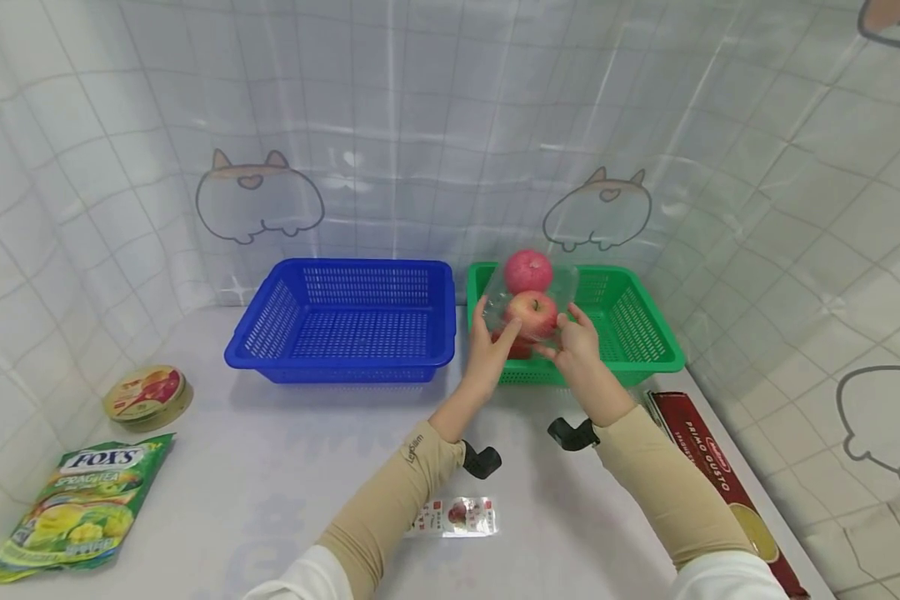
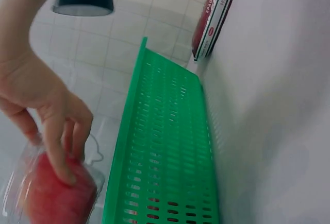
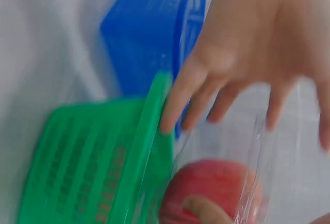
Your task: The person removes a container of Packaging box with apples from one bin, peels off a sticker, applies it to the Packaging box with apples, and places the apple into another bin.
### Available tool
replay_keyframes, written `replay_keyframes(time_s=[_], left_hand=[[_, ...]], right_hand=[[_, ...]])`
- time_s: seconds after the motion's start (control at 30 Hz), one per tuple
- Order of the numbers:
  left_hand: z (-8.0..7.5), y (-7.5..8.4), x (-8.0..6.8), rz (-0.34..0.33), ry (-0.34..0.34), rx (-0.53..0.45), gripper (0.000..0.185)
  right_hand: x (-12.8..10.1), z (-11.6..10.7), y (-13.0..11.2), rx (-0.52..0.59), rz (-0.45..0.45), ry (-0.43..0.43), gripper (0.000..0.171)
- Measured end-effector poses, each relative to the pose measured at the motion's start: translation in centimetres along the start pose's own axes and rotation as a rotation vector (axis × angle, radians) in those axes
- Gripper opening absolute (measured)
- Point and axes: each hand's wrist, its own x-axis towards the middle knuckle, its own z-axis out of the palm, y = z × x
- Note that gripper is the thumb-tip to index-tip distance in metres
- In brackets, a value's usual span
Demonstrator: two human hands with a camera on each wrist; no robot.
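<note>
Sticker sheet [image 1: 457, 516] nearest, white tabletop [image 1: 285, 467], tiled curtain walls [image 1: 435, 108]; both hands hold apple pack [image 1: 528, 308].

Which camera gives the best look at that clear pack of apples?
The head view: the whole apple pack shows between both hands above the green basket. Each wrist view catches only one blurred apple behind clear plastic.
</note>
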Motion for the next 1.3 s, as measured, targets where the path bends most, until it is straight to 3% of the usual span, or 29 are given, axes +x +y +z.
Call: replay_keyframes(time_s=[0.27,0.53,0.7,0.8,0.9,1.0,1.17,1.3], left_hand=[[-0.5,0.1,-0.3,0.045,0.113,-0.006,0.085],[-2.1,0.3,-0.2,0.096,0.198,-0.003,0.077],[-3.5,0.7,-0.2,0.095,0.193,0.030,0.072],[-4.4,1.3,-0.2,0.058,0.155,-0.030,0.071],[-5.6,1.9,-0.3,-0.007,0.106,-0.096,0.070],[-6.9,2.4,-0.5,-0.062,0.065,-0.104,0.068],[-8.9,2.9,-1.0,-0.103,0.020,-0.092,0.064],[-10.1,3.3,-1.4,-0.136,-0.020,-0.089,0.063]], right_hand=[[-2.2,1.8,2.2,0.035,-0.040,-0.024,0.052],[-3.8,1.9,3.8,-0.080,-0.097,-0.083,0.054],[-4.1,1.0,4.2,-0.055,-0.169,-0.062,0.050],[-3.7,0.2,3.5,-0.024,-0.254,-0.019,0.045],[-2.8,-0.6,2.2,-0.079,-0.308,-0.012,0.044],[-1.8,-1.3,0.8,-0.165,-0.300,-0.111,0.051],[-0.5,-2.5,-0.6,-0.287,-0.240,-0.407,0.061],[-0.1,-3.0,-0.7,-0.383,-0.216,-0.565,0.060]])
